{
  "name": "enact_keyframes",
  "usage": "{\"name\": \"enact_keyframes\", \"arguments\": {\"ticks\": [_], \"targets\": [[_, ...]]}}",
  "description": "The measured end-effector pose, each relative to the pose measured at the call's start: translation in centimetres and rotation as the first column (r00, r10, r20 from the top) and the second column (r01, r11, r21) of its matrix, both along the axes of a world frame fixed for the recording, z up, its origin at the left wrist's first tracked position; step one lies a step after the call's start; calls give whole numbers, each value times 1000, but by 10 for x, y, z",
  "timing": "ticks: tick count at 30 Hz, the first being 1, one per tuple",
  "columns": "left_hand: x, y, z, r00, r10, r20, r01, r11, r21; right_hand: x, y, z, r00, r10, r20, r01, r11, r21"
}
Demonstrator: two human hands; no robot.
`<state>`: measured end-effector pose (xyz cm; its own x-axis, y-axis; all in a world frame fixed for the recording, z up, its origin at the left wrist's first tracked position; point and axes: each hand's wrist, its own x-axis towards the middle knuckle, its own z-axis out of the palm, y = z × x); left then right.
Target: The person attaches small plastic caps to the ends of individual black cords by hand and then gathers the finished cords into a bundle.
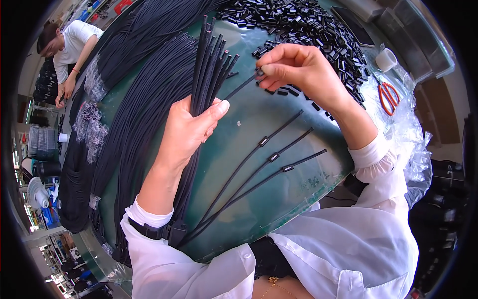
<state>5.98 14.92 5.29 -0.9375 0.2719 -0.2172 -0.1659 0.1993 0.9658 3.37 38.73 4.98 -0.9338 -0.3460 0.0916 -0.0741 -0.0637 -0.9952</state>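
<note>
My left hand (186,129) is closed around a thick bundle of black cords (204,74), whose cut ends point up and away from me. One single black cord (241,88) slants out of that grip to the right. At its tip, my right hand (301,70) pinches with thumb and fingers; a small dark piece shows there, partly hidden by the fingertips. Three cords lie apart on the green table, each with a black rectangular sleeve (274,157) bearing a pale marking. Beyond my right hand spreads a large pile of short black sleeves (318,25).
Long bundles of black cords (144,84) cover the table's left side, some wrapped in clear film (90,124). Orange-handled scissors (388,98), a white roll (386,60) and crumpled clear plastic (416,144) sit at the right. Another person (74,47) works at the far left.
</note>
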Motion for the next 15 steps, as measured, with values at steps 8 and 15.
{"name": "enact_keyframes", "arguments": {"ticks": [8,15], "targets": [[8,6,6,990,-125,66,121,990,68,26,-30,-2,956,225,-187,-177,954,243],[-4,-3,-8,991,-131,-17,132,987,91,19,-10,23,962,252,105,-272,914,302]]}}
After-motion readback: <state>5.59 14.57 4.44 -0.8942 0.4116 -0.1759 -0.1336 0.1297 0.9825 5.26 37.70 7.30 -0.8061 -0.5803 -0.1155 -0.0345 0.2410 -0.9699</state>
